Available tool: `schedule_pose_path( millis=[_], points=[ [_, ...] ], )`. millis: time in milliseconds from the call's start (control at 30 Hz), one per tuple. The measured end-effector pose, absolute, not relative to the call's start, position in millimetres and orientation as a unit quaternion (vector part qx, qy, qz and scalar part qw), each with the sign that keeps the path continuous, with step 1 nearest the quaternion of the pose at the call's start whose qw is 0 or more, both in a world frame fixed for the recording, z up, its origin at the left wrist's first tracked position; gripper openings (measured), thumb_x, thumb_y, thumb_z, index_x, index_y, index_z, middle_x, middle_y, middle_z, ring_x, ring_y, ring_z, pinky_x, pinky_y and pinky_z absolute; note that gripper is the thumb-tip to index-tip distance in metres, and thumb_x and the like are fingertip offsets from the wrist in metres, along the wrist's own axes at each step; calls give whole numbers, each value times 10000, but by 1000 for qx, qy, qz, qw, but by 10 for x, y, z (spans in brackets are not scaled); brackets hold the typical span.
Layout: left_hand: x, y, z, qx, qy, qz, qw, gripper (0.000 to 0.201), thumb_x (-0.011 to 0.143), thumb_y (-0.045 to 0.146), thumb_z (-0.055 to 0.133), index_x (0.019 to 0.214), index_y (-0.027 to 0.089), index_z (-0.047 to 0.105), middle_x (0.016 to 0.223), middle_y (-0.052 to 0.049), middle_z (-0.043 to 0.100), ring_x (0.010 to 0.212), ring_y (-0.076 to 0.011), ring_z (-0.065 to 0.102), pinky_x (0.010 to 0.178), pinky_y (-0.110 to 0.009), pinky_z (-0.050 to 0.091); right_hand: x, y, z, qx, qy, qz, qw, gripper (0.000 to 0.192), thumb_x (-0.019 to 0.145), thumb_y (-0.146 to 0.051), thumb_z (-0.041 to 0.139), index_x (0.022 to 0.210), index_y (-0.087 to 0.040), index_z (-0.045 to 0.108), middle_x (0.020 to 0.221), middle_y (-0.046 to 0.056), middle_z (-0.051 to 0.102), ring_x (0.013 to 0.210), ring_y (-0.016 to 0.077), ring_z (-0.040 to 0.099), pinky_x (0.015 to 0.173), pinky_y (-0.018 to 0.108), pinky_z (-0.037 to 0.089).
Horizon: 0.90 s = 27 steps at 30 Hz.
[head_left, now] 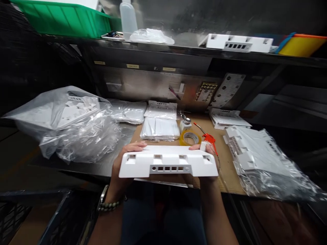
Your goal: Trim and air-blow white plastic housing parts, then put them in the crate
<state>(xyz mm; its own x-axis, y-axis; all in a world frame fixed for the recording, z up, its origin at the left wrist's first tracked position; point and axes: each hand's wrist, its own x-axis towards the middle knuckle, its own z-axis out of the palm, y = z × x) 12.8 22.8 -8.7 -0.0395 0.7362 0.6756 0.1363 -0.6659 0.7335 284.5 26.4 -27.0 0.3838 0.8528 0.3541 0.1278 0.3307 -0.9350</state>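
A white plastic router housing (pixel 168 156) is held level above the front edge of the bench, its side with a grey port strip facing me. My left hand (pixel 125 163) grips its left end, thumb on top and the other fingers underneath. At the right end my right hand (pixel 208 166) is closed on it the same way, with a white wrap on one finger. Just beyond the housing lie a roll of yellow tape (pixel 190 137) and a red air blow gun (pixel 209 139).
Clear plastic bags with white housings (pixel 74 112) pile up at the left. More bagged housings (pixel 255 149) lie at the right on the cardboard (pixel 227 173). Behind are stacked white bagged pieces (pixel 160 128). A shelf above carries a green bin (pixel 63 18), a bottle (pixel 128 18) and another housing (pixel 240 42).
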Motion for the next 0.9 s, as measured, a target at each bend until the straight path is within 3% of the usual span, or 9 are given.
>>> schedule_pose_path(
  millis=[100,300,467,600,667,733,833,900],
  points=[
    [79,250,-124,631,337,647,264,170,944,325,701,1059,200,696,1141,-93,742,1153,-306,687,1085,-477,523,2770,203,-141,-505,-464,298,664,500,1035,-594,379,839,-215,640,857,87,742,824,230,626,838,403,537],
    [0,240,-157,622,387,629,261,286,885,345,773,1118,215,671,1064,-53,750,1064,-287,717,1190,-549,463,2733,205,-114,-468,-407,411,668,336,985,-581,464,949,-253,526,809,55,745,765,256,697,679,395,565],
    [-25,253,-163,611,414,628,247,309,887,420,764,1098,221,658,1066,-69,750,1075,-315,728,1061,-525,564,2713,217,-184,-425,-389,467,671,334,979,-586,492,992,-253,498,828,47,759,737,241,706,635,360,554],
    [-12,263,-164,626,379,648,213,259,853,375,781,1040,236,669,1002,-25,744,995,-294,732,1150,-613,483,2720,186,-156,-437,-402,488,639,345,996,-586,491,1018,-242,506,906,54,770,727,214,689,598,314,525],
    [-12,260,-162,624,353,669,193,171,873,360,743,992,255,679,996,-2,757,990,-279,725,1207,-642,410,2783,248,-170,-475,-449,438,618,349,1013,-567,469,1054,-227,539,1015,74,768,786,201,689,638,301,529],
    [-44,259,-165,615,342,689,170,99,882,330,717,956,273,685,996,26,775,996,-268,727,1239,-650,360,2900,402,-236,-553,-503,309,588,379,1024,-556,446,1106,-211,578,1091,95,747,855,201,684,712,312,542],
    [-175,276,-192,607,345,703,133,71,870,334,713,889,269,695,947,50,786,963,-263,750,1210,-639,409,3127,757,-416,-650,-529,132,530,364,978,-521,537,1083,-189,642,1152,138,709,1010,248,652,891,401,527],
    [-288,293,-218,616,343,700,112,148,892,388,698,834,252,696,911,44,793,922,-262,766,1172,-621,459,3260,990,-545,-677,-533,92,499,304,902,-461,650,974,-168,690,1219,183,679,1181,311,583,1030,494,446]
  ],
)
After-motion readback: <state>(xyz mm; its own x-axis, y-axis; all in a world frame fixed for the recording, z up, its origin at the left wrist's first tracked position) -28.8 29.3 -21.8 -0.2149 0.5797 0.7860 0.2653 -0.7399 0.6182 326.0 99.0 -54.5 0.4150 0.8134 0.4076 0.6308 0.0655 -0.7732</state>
